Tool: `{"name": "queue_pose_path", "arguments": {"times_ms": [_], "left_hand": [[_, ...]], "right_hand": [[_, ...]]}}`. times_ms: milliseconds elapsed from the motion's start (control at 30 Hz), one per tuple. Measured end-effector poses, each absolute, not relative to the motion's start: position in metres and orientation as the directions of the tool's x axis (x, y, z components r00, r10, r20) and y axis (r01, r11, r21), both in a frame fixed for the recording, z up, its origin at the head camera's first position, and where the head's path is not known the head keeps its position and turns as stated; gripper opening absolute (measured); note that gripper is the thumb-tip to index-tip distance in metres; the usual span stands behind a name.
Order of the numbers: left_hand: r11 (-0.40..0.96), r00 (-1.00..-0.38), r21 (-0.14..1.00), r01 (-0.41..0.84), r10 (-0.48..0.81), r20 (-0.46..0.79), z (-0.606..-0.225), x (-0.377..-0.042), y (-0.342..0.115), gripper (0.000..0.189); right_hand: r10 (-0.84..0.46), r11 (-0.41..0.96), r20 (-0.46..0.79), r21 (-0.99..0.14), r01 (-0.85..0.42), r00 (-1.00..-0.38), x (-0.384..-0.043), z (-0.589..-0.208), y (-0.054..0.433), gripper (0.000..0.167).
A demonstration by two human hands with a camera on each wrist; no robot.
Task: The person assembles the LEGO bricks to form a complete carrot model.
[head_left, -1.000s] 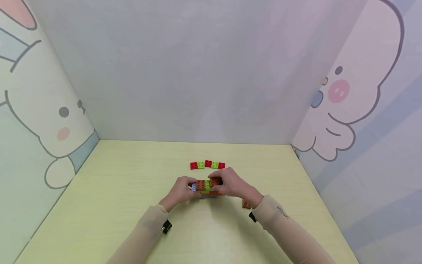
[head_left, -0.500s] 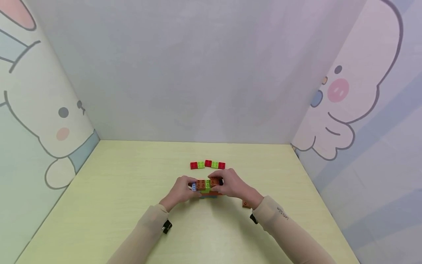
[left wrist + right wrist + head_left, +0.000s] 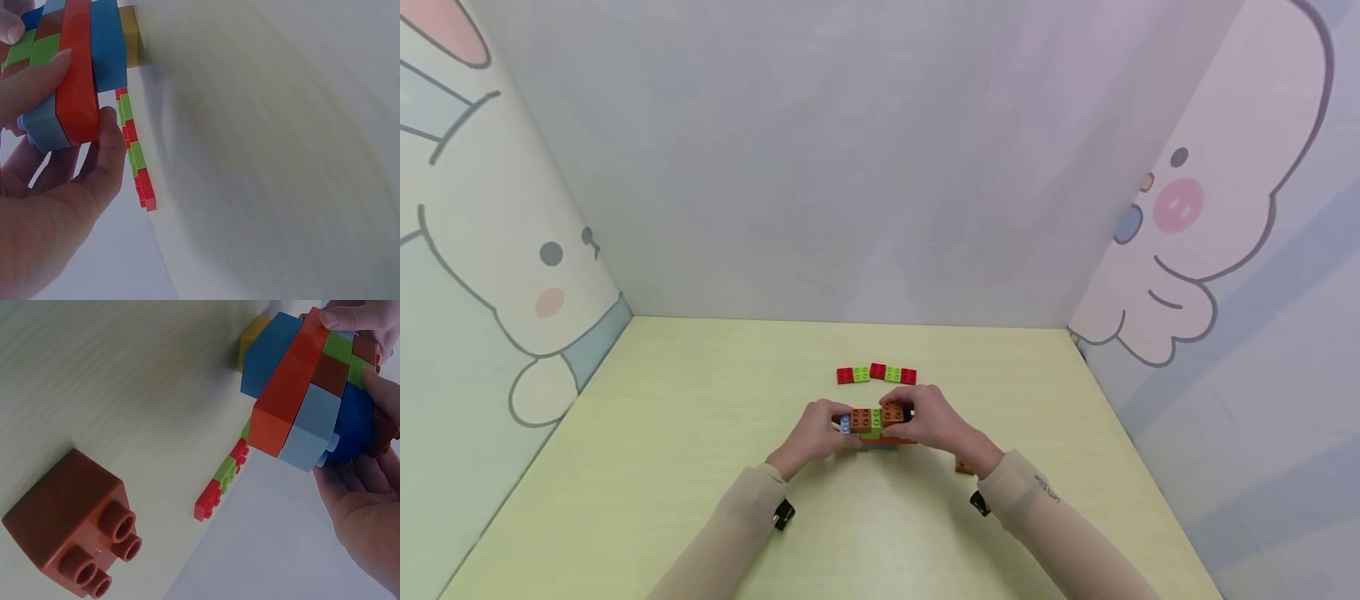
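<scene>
A stack of toy building bricks (image 3: 287, 381) stands between both hands. From the bottom it shows a yellow brick (image 3: 251, 342), a blue one (image 3: 269, 356), a long red one (image 3: 78, 75), then mixed light blue, brown and green layers. My left hand (image 3: 814, 432) grips its left end, thumb and fingertips on the sides of the red and green bricks. At the upper right of the stack, my right hand (image 3: 931, 419) pinches a brown brick (image 3: 892, 412) between thumb and fingers. Another brown brick (image 3: 861, 418) sits on top at the left. The right hand partly hides the stack's right end.
Beyond the stack, a row of red and lime-green bricks (image 3: 877, 373) lies on the pale yellow table (image 3: 715, 367). A loose brown brick (image 3: 69, 519) lies near the right forearm. Grey walls with cartoon animals border the table's back and sides.
</scene>
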State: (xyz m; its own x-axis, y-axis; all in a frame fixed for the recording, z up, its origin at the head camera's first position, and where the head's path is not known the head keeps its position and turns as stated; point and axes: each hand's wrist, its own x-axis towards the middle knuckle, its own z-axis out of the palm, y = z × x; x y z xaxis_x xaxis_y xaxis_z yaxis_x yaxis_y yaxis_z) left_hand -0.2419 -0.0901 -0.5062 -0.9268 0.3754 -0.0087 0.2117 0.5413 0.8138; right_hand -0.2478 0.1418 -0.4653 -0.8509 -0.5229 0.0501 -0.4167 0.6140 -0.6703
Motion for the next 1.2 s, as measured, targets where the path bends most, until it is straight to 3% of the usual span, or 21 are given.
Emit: {"name": "queue_pose_path", "arguments": {"times_ms": [633, 1200], "left_hand": [[0.548, -0.933, 0.815, 0.188, 0.359, -0.026, -0.506, -0.241, -0.089, 0.041], [0.532, -0.930, 0.826, 0.184, 0.367, -0.029, -0.507, -0.241, -0.089, 0.039]], "right_hand": [[-0.417, 0.672, 0.034, -0.661, -0.333, -0.908, -0.234, -0.470, 0.175, 0.045], [-0.387, 0.819, -0.112, -0.497, -0.286, -0.915, -0.206, -0.483, 0.229, 0.054]]}}
